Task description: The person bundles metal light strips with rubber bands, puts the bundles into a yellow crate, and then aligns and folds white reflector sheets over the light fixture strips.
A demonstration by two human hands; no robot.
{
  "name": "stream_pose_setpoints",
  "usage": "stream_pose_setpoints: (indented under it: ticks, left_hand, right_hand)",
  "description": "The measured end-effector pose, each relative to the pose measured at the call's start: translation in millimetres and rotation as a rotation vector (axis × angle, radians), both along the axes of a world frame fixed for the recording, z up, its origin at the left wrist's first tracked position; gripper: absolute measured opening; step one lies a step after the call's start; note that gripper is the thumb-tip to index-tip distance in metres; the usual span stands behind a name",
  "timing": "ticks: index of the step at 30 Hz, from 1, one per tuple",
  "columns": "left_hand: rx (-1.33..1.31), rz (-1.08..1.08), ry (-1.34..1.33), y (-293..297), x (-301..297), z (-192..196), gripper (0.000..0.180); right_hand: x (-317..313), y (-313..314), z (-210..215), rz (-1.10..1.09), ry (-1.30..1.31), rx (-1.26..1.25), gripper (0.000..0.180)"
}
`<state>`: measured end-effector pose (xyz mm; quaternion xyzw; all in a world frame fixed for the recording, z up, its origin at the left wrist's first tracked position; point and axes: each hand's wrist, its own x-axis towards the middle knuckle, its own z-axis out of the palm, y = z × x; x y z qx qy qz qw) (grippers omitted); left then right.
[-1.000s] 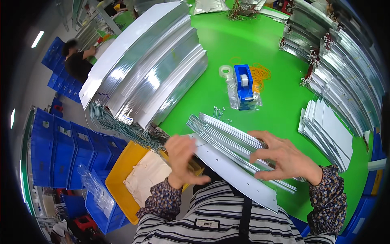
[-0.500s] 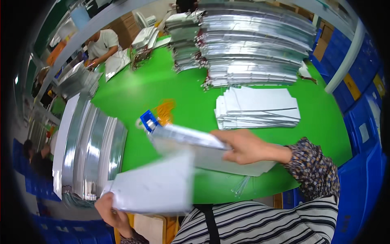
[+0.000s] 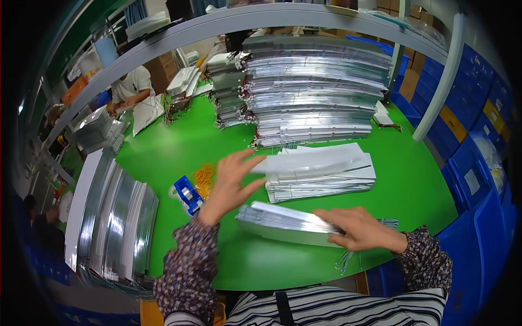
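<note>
Landmark: white panel pile (image 3: 323, 185). Left hand (image 3: 231, 181) at its left end, fingers spread; whether they pinch the blurred white sheet (image 3: 315, 162) over it, I cannot tell. Right hand (image 3: 353, 228) clasps the silver strip bundle (image 3: 285, 218) by its right end, pile's near side, long axis left-right.

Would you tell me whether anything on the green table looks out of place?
Slightly: orange rubber bands lie in a loose tangle beside the blue tape dispenser, and the white panel stack has uneven edges.

One head-worn fisheye view looks forward and down over the nearby green table (image 3: 250, 269).
</note>
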<state>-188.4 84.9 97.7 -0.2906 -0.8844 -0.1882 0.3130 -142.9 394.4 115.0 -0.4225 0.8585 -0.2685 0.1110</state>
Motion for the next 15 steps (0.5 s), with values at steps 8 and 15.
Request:
stream_pose_setpoints:
  ticks: [8,15]
  left_hand:
    - [0.885,0.025,-0.656,-80.3,167.6,-30.0,0.107]
    - [1.49,0.318,-0.564,-110.0,219.9,-117.5,0.063]
  right_hand:
    - [-22.5,-87.7,-12.7,0.445,0.228,-0.32,0.064]
    - [-30.7,-174.7,-58.0,0.523,0.233,-0.028,0.075]
